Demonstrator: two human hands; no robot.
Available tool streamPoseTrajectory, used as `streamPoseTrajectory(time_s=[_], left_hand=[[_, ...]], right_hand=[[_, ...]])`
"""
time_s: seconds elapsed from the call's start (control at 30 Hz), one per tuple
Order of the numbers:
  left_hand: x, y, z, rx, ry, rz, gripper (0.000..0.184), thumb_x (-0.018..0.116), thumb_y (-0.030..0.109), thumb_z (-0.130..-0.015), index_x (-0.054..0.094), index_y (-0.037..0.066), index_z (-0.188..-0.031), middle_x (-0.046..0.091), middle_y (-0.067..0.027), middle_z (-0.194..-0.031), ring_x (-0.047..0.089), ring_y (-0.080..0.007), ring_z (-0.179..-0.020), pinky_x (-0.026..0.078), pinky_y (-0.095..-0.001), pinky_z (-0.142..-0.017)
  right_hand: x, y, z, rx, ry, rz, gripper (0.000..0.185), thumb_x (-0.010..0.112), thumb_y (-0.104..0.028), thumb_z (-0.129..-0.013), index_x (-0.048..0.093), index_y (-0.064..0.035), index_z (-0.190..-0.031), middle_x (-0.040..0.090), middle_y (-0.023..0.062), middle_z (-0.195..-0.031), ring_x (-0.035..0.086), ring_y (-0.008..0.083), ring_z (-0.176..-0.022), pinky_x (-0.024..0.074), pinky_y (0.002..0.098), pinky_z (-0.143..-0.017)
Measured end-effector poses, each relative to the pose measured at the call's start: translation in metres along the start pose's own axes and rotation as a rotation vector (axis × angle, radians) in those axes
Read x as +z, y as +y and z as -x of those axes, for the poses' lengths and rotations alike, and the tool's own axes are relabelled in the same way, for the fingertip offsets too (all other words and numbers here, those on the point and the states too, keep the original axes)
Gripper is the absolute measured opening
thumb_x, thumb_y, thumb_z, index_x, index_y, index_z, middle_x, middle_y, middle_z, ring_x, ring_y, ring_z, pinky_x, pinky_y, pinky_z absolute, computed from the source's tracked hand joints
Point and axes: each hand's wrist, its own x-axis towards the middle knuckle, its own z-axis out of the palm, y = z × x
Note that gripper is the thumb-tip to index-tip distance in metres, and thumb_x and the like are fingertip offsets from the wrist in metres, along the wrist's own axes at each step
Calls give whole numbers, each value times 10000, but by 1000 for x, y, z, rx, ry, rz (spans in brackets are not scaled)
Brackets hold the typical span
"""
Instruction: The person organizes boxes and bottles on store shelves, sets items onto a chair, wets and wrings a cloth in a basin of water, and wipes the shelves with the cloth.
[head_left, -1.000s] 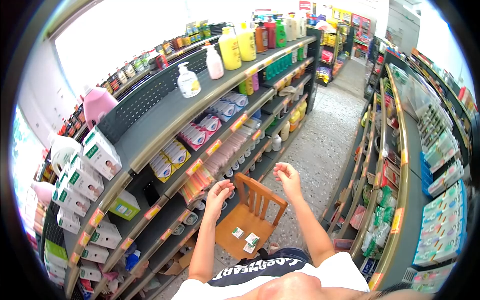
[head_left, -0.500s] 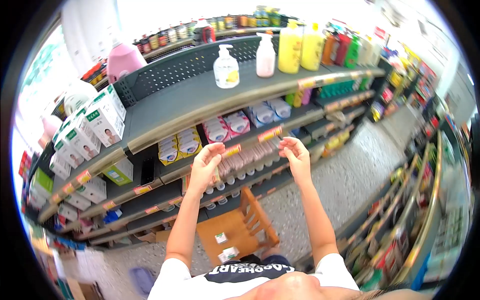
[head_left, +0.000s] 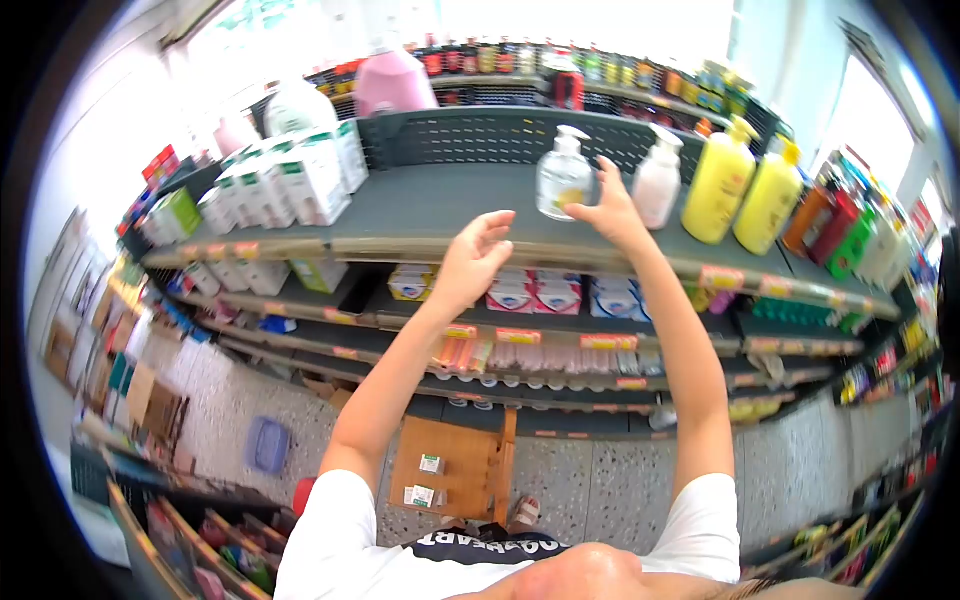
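My right hand (head_left: 613, 205) reaches over the top shelf (head_left: 450, 200), thumb and fingers spread. It is nearest to the clear pump bottle (head_left: 565, 178), beside its right side; whether it touches it I cannot tell. Just right of that hand stands a pale pink pump bottle (head_left: 657, 182). My left hand (head_left: 474, 262) hangs in front of the shelf's front edge, fingers apart and holding nothing. Two yellow bottles (head_left: 718, 185) stand farther right. White boxes (head_left: 305, 180) are lined up at the shelf's left end.
Below me a wooden chair (head_left: 455, 450) carries small white-and-green boxes (head_left: 424, 496). Lower shelves hold soap packs (head_left: 533, 293). A pink jug (head_left: 392, 82) stands behind the shelf's left part. A blue-grey basin (head_left: 268, 445) sits on the floor. More shelving (head_left: 150, 530) is at the lower left.
The view has swung round to face the shelf squarely. My right hand has moved up beside the clear pump bottle, its fingers spreading. My left hand has come up to the shelf edge and opened.
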Motion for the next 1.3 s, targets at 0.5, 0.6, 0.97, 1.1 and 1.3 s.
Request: streamPoseTrajectory(time_s=[0.5,0.6,0.97,1.1,1.3], left_hand=[[-117,-17,12,10,100,-136,402,556,21,-925,530,5,-1325,552,-132,-1350,518,-223,-1278,427,-348,-1066],[-137,-18,9,37,98,-191,421,582,41,-917,534,-4,-1333,547,-139,-1366,528,-228,-1275,432,-356,-1072],[-221,-32,-20,51,130,-581,605,597,117,-836,462,-8,-1413,503,-188,-1433,499,-279,-1316,385,-336,-1090],[-236,-39,-24,58,109,-614,652,580,81,-822,415,-7,-1447,493,-206,-1439,515,-283,-1306,392,-338,-1081],[-251,-44,-24,-8,121,-568,653,562,53,-817,405,-30,-1445,484,-228,-1442,517,-309,-1302,410,-369,-1071]], right_hand=[[77,-33,-40,206,-19,-68,997,896,-267,-559,406,-25,-1393,620,180,-1222,615,276,-1124,468,344,-977],[111,-52,-44,175,-33,-81,986,896,-272,-560,413,-25,-1384,624,187,-1215,620,281,-1119,472,347,-973],[218,-138,-61,65,-72,-71,1016,892,-335,-533,429,65,-1344,631,250,-1186,629,317,-1118,480,345,-978],[250,-151,-67,47,-94,-58,1029,882,-358,-523,431,61,-1347,630,251,-1188,626,336,-1120,481,359,-976],[270,-158,-70,63,-139,-48,1051,873,-379,-521,403,46,-1359,603,243,-1223,599,340,-1159,472,374,-987]])
